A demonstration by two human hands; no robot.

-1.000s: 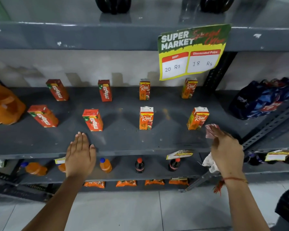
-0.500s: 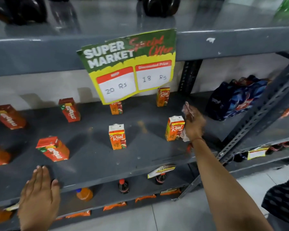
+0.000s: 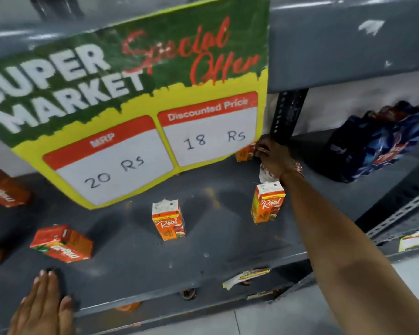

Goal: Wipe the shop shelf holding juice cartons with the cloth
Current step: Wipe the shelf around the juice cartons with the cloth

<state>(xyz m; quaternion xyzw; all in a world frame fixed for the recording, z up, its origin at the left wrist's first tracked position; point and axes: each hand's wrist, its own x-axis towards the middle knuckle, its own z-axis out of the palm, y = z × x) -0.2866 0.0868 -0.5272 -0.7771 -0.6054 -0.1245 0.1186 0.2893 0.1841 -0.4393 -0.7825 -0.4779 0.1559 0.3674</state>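
Note:
The dark grey shelf (image 3: 211,252) carries small juice cartons. Two orange cartons stand upright, one mid-shelf (image 3: 168,220) and one further right (image 3: 267,203); a third (image 3: 245,153) stands at the back, half hidden by the sign. Red cartons lie tilted at the left, one near the front (image 3: 62,243). My right hand (image 3: 275,159) is far back at the shelf's rear right, shut on a white and red cloth (image 3: 264,172) that hangs below it. My left hand (image 3: 42,305) rests flat on the shelf's front edge, fingers together.
A large green and yellow price sign (image 3: 136,105) hangs from the upper shelf and covers much of the back. A black perforated upright (image 3: 287,114) stands just behind my right hand. A dark blue wrapped pack (image 3: 375,143) sits on the neighbouring shelf at right. Bottles show on the lower shelf.
My right hand with the cloth has reached from the shelf's front edge deep to the rear right corner. My head has moved closer and rightward; the left hand stayed flat on the edge.

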